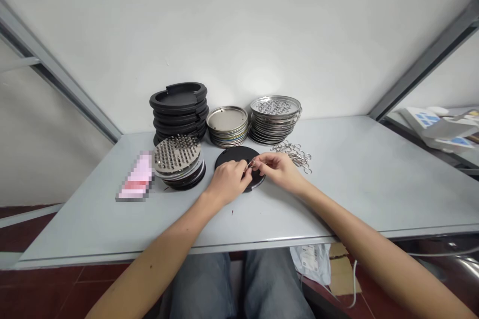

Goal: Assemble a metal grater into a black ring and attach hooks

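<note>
Both hands meet over a flat round black disc [236, 158] on the pale grey desk [374, 179]. The left hand [227, 182] and right hand [279, 170] are pinched together on a small metal ring [250, 164], apparently fitting it to the disc. Loose silver rings [295, 153] lie just beyond the right hand; the fitting needs fine alignment.
</note>
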Action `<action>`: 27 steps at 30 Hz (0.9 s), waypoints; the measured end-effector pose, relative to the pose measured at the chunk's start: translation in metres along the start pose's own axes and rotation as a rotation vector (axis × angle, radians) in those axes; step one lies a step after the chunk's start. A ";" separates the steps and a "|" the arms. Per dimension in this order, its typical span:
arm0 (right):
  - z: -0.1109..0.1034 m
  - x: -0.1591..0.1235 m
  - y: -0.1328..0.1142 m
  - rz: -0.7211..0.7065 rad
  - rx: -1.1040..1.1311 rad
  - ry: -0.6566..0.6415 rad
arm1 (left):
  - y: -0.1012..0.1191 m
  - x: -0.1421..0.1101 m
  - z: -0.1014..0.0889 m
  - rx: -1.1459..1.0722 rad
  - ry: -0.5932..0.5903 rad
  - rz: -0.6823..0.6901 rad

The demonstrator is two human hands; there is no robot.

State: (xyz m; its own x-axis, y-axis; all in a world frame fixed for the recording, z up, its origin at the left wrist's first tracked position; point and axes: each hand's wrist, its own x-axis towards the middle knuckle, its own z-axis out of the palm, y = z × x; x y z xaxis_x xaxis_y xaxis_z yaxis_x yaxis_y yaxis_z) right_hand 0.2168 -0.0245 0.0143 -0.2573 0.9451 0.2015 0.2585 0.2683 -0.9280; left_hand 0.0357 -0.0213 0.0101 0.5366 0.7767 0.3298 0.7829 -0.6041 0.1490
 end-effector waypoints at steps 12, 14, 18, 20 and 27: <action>-0.005 0.005 0.005 -0.009 0.114 0.018 | -0.008 0.016 -0.009 -0.068 -0.162 0.069; -0.007 0.006 0.006 -0.010 0.124 0.038 | -0.008 0.020 -0.008 -0.071 -0.137 0.107; -0.008 0.006 0.006 -0.006 0.140 0.077 | -0.008 0.023 -0.004 -0.091 -0.022 0.159; -0.008 0.006 0.005 0.002 0.130 0.080 | -0.007 0.022 -0.001 -0.111 0.024 0.150; -0.006 0.005 0.006 -0.006 0.110 0.076 | 0.002 0.019 -0.005 0.062 -0.025 0.113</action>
State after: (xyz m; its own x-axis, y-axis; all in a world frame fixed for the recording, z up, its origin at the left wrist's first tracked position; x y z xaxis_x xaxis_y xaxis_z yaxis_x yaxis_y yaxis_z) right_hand 0.2223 -0.0170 0.0116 -0.1864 0.9561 0.2260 0.1524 0.2554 -0.9548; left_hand 0.0457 -0.0082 0.0214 0.6298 0.7089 0.3177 0.7344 -0.6766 0.0539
